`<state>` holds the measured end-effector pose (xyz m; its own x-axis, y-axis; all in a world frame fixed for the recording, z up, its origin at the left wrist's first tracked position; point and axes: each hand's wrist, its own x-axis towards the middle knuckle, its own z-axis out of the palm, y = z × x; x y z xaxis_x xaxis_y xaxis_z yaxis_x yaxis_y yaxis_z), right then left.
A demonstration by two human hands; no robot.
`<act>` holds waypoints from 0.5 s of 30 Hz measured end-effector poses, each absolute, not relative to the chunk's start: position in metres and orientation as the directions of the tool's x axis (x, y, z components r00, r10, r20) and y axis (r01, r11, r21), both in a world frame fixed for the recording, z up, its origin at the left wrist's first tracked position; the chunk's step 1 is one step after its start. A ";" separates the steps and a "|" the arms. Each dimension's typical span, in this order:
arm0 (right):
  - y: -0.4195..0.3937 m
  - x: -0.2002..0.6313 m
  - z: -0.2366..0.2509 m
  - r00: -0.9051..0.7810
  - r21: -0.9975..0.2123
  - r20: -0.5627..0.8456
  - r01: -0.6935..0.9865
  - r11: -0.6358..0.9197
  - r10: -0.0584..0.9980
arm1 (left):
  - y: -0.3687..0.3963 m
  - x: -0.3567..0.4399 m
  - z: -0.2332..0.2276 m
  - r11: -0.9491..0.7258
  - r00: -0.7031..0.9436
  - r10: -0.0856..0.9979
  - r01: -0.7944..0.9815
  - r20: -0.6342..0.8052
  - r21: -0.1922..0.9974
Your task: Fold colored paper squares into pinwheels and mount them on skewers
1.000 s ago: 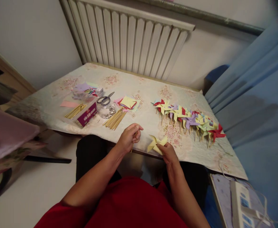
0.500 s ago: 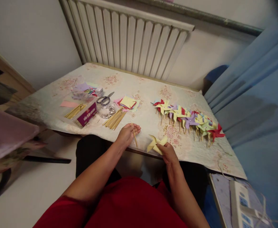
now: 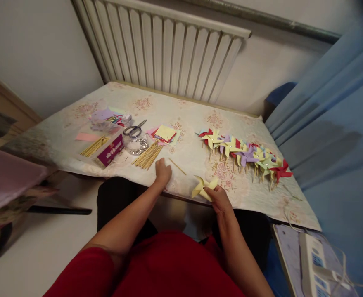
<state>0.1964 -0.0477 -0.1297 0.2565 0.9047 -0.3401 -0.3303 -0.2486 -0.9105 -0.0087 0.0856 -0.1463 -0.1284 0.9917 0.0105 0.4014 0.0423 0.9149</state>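
Note:
My right hand [image 3: 220,198] pinches a pale yellow paper pinwheel [image 3: 204,187] near its middle, over the table's front edge. My left hand [image 3: 163,172] is closed, knuckles up, on the tablecloth beside a bundle of thin wooden sticks [image 3: 147,156]. Its fingertips are hidden, so I cannot see whether anything is in them. A single wooden stick [image 3: 177,166] lies loose on the cloth just right of that hand. Behind the bundle sits a stack of coloured paper squares [image 3: 165,134], yellow on top.
Finished pinwheels [image 3: 246,156] on sticks lie in a row at the right. Scissors [image 3: 134,130], a clear dish of silvery pins [image 3: 138,145] and a purple-labelled box [image 3: 110,150] with more sticks stand at left. A power strip [image 3: 314,260] lies at lower right.
My left hand has let go of the wooden stick, which now lies on the cloth. That hand has turned over and closed, slightly further left. The pinwheel has stayed in my right hand.

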 end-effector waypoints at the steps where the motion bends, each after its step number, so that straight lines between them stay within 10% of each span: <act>1: -0.047 0.196 -0.130 0.255 -0.911 -0.341 -0.327 -0.251 0.905 | 0.083 -0.010 -0.148 -0.018 -0.107 0.992 0.382 0.063 0.924; 4: -0.047 0.195 -0.130 0.249 -0.911 -0.342 -0.322 -0.256 0.906 | 0.079 -0.008 -0.151 -0.193 0.050 0.981 0.252 0.187 0.948; 9: -0.049 0.197 -0.126 0.264 -0.916 -0.335 -0.316 -0.247 0.905 | 0.085 0.002 -0.153 -0.382 0.434 0.892 0.575 0.126 0.724; 15: -0.049 0.199 -0.127 0.265 -0.911 -0.342 -0.329 -0.249 0.902 | 0.086 0.002 -0.148 -0.274 0.329 0.941 0.600 0.080 0.752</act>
<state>0.1993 -0.0494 -0.1269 0.2651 0.9017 -0.3416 -0.3286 -0.2486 -0.9112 0.0018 0.0864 -0.1482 0.3289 0.9410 0.0802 0.6001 -0.2738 0.7516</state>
